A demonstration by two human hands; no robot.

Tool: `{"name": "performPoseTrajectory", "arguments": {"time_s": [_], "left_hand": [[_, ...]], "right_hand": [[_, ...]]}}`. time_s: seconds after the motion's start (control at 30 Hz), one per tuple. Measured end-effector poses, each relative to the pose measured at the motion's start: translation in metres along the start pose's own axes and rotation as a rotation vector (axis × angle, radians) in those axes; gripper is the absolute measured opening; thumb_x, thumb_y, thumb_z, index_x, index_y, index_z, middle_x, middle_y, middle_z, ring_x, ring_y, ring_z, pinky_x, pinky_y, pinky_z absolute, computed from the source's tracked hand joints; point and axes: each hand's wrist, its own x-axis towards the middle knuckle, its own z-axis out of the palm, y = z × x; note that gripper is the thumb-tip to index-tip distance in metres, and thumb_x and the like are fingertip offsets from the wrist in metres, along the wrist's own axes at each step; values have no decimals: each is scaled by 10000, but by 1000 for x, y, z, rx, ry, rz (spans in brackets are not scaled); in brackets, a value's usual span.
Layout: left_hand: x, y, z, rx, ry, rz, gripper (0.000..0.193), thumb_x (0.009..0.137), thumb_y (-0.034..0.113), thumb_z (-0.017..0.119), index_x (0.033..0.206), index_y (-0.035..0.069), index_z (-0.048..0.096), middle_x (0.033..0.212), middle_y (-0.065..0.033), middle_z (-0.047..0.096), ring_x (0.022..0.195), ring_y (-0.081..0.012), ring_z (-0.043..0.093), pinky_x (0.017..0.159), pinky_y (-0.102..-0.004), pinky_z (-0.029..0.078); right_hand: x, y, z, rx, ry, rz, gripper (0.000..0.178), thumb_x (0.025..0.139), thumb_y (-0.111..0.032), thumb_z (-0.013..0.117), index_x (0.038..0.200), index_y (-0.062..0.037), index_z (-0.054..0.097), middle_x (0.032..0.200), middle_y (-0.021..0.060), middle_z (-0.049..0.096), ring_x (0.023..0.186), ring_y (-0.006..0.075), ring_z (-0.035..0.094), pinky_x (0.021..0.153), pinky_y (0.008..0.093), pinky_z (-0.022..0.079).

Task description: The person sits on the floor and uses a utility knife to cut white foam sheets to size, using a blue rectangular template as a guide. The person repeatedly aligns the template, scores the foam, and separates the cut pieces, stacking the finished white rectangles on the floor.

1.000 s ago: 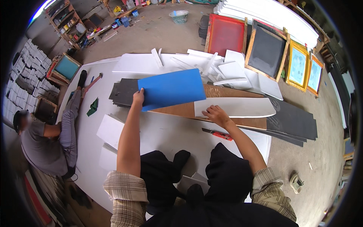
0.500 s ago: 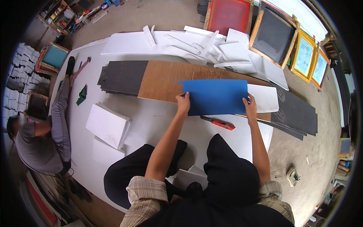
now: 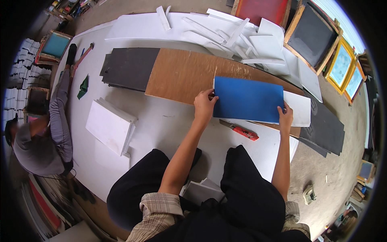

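My left hand (image 3: 205,107) and right hand (image 3: 286,116) grip a blue rectangular sheet (image 3: 248,99) by opposite ends.
On my remote feed, each pinches one edge; the sheet sits over a brown wooden board (image 3: 181,76), covering part of a white panel (image 3: 298,108). A red-handled utility knife (image 3: 245,132) lies near it, blade toward the left.

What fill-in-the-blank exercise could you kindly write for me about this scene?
1. The left hand and right hand hold the upper sheet, which is coloured ____.
2. Most of the visible white sheet shows to the ____ of the upper sheet.
3. The utility knife has a handle coloured ____.
4. The green piece lies to the ____ of the brown board.

Missing words: blue; right; red; left.
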Motion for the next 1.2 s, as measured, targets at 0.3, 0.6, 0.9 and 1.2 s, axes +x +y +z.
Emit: {"name": "performPoseTrajectory", "arguments": {"time_s": [0.3,0.6,0.9,1.2], "left_hand": [[-1,-2,2,-7,75,43,295,741,100,659,1025,27,629,893,-142,610,763,-230,625,669,-307,481],[0,-2,-1,61,36,50,294,724,60,647,1014,18,629,919,-157,626,753,-235,630,687,-309,482],[4,1,-9,-9,-36,-42,293,706,63,662,997,38,642,796,-163,648,729,-240,642,683,-305,479],[6,-2,-9,86,-55,-25,314,702,78,677,1015,81,646,849,-141,633,742,-249,627,689,-325,474]], "right_hand": [[1,1,-5,55,-64,16,438,782,-199,644,1173,-37,532,1102,164,559,991,265,551,862,355,427],[4,1,-6,102,-86,8,442,757,-163,659,1157,-22,537,1100,166,576,1003,273,565,863,355,437],[7,-3,-12,98,-137,11,427,749,-161,658,1138,-19,555,1071,165,600,977,258,583,856,341,439],[10,1,-10,216,-144,57,392,749,-86,641,1125,-7,560,1044,145,609,967,226,583,849,315,437]]}}
